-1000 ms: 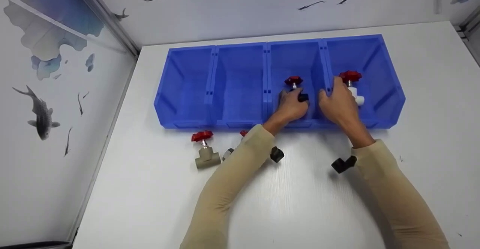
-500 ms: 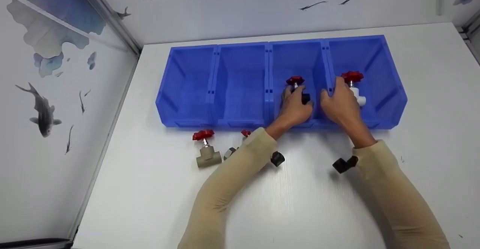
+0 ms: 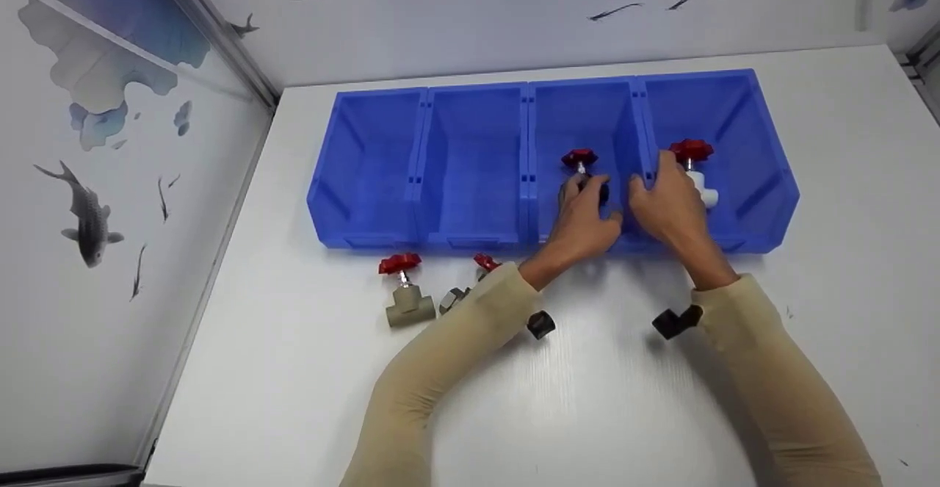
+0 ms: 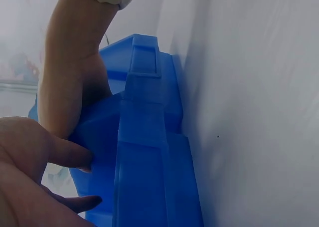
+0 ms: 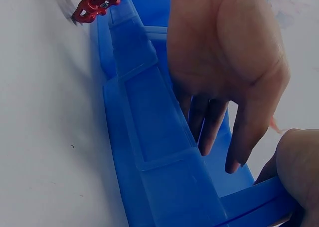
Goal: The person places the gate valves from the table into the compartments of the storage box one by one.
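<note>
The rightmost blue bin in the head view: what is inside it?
A white valve with a red handwheel; part of its body is hidden behind the right hand.

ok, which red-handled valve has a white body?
White valve, rightmost bin, beside the right hand. The dark valve is one bin left; tan valve and partly hidden fourth: on the table.

text: none legible | head view: no labels, numbers or signs can be read on blue bins (image 3: 474, 167), valves (image 3: 408, 305) or printed wall (image 3: 485, 35) | wrist views: none can be made out on those bins
</note>
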The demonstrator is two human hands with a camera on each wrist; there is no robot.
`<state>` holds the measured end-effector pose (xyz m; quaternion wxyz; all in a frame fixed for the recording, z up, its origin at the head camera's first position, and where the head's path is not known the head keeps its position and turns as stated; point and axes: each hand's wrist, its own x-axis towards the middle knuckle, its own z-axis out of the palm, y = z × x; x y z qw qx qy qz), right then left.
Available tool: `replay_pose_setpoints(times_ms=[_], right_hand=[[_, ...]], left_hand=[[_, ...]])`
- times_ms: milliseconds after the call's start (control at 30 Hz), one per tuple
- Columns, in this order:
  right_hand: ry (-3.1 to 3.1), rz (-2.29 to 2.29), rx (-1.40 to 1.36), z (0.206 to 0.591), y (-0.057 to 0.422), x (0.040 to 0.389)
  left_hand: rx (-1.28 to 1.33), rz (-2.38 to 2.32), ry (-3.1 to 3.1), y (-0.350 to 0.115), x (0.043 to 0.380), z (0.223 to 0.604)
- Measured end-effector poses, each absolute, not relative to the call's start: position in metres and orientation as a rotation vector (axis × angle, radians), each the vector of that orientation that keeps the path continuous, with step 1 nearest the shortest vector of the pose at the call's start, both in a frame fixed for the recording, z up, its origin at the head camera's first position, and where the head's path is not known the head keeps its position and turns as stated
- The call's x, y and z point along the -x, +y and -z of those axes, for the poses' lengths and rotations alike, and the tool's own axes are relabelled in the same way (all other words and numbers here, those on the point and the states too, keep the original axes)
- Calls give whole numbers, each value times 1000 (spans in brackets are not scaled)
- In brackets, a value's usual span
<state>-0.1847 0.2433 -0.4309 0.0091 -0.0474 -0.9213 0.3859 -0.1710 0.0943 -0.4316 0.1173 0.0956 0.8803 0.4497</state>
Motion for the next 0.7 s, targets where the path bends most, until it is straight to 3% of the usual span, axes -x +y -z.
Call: replay_pose_setpoints(times_ms=[700], right_hand=[[-2892, -1238, 145, 431, 242, 184]], left_hand=[[-469, -1354, 2374, 69, 132, 407]])
